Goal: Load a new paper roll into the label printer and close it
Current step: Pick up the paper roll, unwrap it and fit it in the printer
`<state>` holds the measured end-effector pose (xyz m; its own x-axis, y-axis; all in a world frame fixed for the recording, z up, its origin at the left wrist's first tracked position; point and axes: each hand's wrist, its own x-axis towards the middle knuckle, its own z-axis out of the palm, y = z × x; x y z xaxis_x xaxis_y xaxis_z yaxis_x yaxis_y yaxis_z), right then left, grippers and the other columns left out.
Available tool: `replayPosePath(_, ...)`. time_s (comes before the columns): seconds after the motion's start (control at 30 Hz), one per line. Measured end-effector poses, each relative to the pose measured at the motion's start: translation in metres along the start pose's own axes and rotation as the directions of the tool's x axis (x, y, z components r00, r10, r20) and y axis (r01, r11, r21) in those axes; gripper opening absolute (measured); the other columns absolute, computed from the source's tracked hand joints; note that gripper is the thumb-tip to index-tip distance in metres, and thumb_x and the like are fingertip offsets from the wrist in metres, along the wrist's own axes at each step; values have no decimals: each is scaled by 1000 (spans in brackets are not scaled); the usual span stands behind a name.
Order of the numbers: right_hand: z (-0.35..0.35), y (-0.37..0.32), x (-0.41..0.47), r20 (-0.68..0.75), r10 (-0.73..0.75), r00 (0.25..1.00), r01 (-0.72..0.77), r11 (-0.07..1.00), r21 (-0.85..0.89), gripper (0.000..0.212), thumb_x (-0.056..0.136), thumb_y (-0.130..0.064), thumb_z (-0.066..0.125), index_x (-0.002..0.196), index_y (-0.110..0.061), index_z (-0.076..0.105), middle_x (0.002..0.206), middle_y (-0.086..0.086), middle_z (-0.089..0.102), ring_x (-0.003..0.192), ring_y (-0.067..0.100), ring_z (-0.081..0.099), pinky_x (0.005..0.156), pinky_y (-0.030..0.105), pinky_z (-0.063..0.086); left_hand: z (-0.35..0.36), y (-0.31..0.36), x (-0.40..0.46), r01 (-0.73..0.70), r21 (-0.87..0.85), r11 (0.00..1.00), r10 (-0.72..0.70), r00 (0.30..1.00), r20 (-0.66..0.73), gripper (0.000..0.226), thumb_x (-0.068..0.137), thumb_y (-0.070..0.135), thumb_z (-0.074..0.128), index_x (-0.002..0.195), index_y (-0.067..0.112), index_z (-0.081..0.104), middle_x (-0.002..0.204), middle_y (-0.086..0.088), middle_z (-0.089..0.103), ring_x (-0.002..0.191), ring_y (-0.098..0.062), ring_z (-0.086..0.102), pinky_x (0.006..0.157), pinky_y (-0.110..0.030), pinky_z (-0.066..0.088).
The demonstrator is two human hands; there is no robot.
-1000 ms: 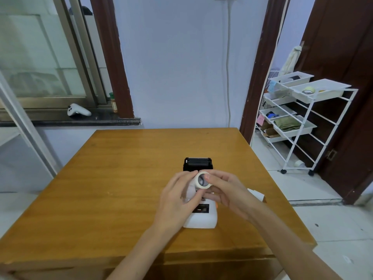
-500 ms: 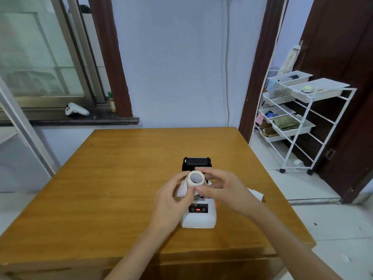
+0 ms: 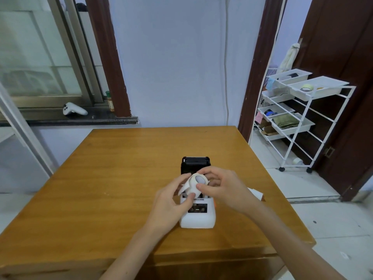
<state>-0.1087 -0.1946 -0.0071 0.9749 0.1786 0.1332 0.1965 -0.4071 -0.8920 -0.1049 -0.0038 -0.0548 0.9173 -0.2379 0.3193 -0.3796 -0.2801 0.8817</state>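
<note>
A small white label printer [image 3: 197, 218] stands on the wooden table [image 3: 113, 178], its black lid [image 3: 195, 163] swung open toward the far side. Just above its open compartment I hold a white paper roll [image 3: 195, 183], tilted, with a loose paper end hanging off its left side. My left hand [image 3: 171, 201] pinches the roll from the left and below. My right hand [image 3: 220, 188] grips it from the right, thumb on the front. The compartment itself is mostly hidden behind my hands.
A white scrap of paper [image 3: 256, 194] lies on the table right of the printer. A white wire rack on wheels [image 3: 302, 118] stands by the doorway at right. A white controller [image 3: 73, 110] rests on the window ledge.
The roll has turned from facing me to a tilted pose, and a loose paper end now hangs free on its left. Both hands stayed above the printer.
</note>
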Motion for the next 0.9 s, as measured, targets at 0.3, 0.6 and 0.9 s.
replayPosePath(0.3, 6, 8, 7, -16, 94, 995, -89, 980, 176, 21, 87, -19, 72, 107, -18, 69, 89, 3, 78, 74, 19, 72, 77, 37, 61, -6, -6, 11, 135, -193, 972, -114, 987, 117, 45, 87, 17, 78, 124, 38, 66, 120, 15, 72, 113, -5, 65, 83, -21, 55)
replayPosePath(0.6, 9, 4, 10, -17, 130, 991, -125, 976, 180, 33, 88, -21, 70, 121, -18, 64, 88, 7, 77, 71, 14, 70, 75, 30, 60, -2, -13, 10, 117, -259, 959, -106, 993, 56, 43, 90, 17, 74, 130, 29, 65, 123, 12, 72, 116, -8, 65, 88, -25, 55)
replayPosePath(0.9, 7, -10, 7, 10, 248, 969, -226, 863, 453, 16, 91, -17, 67, 106, -14, 71, 89, 10, 75, 77, 18, 76, 70, 24, 61, 3, -10, 6, 30, -268, 963, -30, 1000, 2, 54, 90, -2, 68, 123, 41, 68, 119, 19, 70, 112, -5, 65, 89, -19, 51)
